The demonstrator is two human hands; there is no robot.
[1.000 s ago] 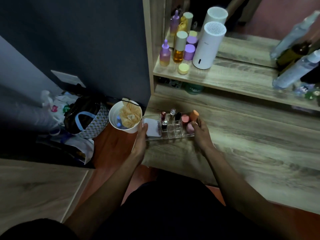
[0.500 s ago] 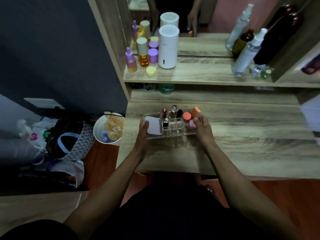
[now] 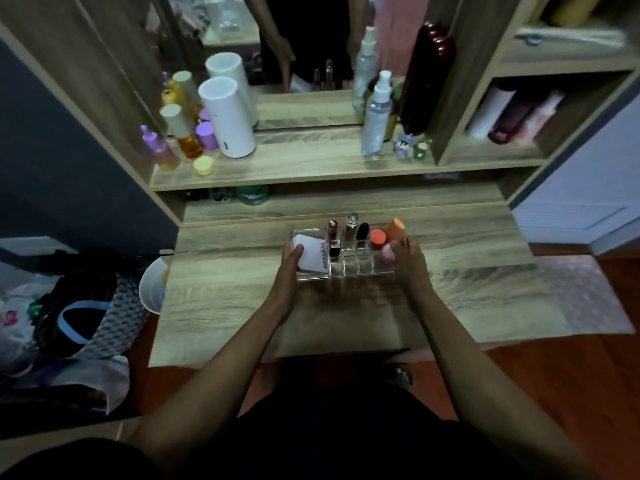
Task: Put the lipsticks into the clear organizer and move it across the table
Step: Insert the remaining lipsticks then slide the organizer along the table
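Note:
The clear organizer (image 3: 349, 268) is over the middle of the wooden table (image 3: 467, 299). Several lipsticks stand upright in its slots: a dark red one (image 3: 332, 229), a clear-capped one (image 3: 351, 226), a black one (image 3: 362, 231) and a short one (image 3: 335, 249). A white compact (image 3: 313, 255) lies in its left end. Orange sponges (image 3: 393, 229) and a pink one (image 3: 387, 252) fill its right end. My left hand (image 3: 289, 268) grips the left end. My right hand (image 3: 410, 265) grips the right end.
A shelf behind holds a white cylinder (image 3: 230, 119), purple and amber bottles (image 3: 188, 133), spray bottles (image 3: 375, 116) and a mirror. A white bin (image 3: 152, 289) and bags (image 3: 83, 317) sit on the floor left of the table. Cubbies with rolls (image 3: 512, 116) are at the right.
Both hands have carried the organizer rightward, from the table's left edge by the bin to about its middle. The view has swung to the right with it.

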